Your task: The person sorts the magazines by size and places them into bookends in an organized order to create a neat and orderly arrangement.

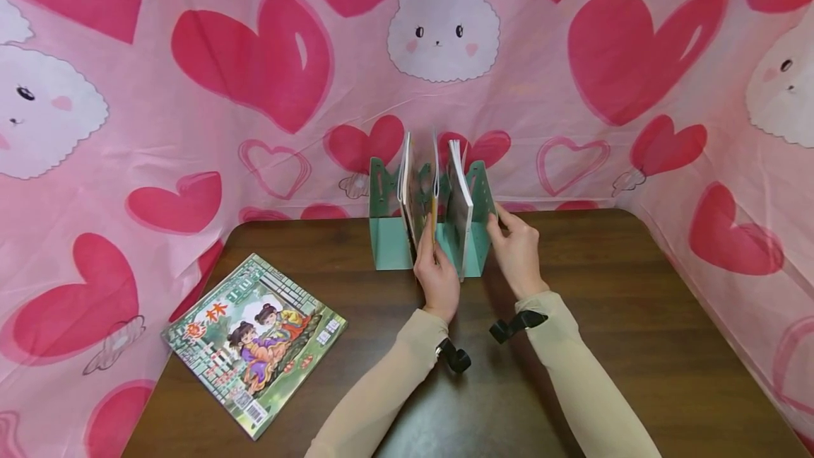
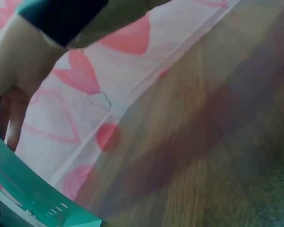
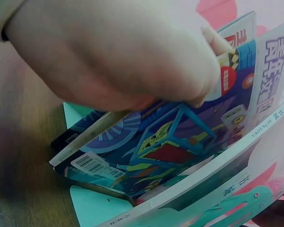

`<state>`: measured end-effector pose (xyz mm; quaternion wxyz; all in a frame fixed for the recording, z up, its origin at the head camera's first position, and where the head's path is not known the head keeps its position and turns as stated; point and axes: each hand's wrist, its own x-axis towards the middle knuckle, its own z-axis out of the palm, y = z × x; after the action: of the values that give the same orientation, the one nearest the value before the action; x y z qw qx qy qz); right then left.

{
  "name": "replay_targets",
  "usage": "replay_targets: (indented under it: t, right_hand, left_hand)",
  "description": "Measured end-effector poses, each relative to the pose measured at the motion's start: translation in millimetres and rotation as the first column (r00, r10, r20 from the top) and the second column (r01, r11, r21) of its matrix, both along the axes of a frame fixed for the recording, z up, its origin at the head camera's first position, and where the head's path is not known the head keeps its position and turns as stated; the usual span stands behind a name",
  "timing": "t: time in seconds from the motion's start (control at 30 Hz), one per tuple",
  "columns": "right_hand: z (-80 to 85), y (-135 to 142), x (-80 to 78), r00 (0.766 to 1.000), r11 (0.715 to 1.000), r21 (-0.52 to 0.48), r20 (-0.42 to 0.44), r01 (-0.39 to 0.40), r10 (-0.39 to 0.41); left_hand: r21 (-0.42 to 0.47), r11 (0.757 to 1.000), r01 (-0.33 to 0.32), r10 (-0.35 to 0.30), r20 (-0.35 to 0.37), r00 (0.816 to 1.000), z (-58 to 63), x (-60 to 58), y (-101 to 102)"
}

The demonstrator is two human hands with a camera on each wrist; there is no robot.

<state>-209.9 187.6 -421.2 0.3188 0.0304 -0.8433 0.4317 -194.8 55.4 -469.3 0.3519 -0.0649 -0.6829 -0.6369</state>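
A mint-green bookend rack stands upright at the back of the table with three magazines in it. My left hand reaches into the rack and grips the middle magazine, whose cover shows blue and purple in the right wrist view, with a barcode. To its left leans another magazine. Right of it stands a white-spined magazine, tilted. My right hand holds the rack's right end panel between thumb and fingers; the left wrist view also shows this hand behind the green panel.
A magazine with two cartoon children on its cover lies flat at the table's left. The brown wooden table meets a pink cloth backdrop with hearts and rabbits, behind and at both sides.
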Motion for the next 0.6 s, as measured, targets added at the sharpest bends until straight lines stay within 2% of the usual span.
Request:
replay_targets:
  t: [0.3, 0.6]
  right_hand:
    - [3.1, 0, -1.4, 1.000, 1.000, -0.001, -0.012, 0.000, 0.000]
    - [-0.7, -1, 0.5, 1.000, 1.000, 0.006, -0.001, 0.000, 0.000]
  left_hand:
    - [-0.036, 0.998, -0.055, 0.054, -0.047, 0.997, -5.4, -13.5, 2]
    - [-0.037, 0.997, -0.065, 0.064, -0.015, 0.998, -12.1, -15.9, 3]
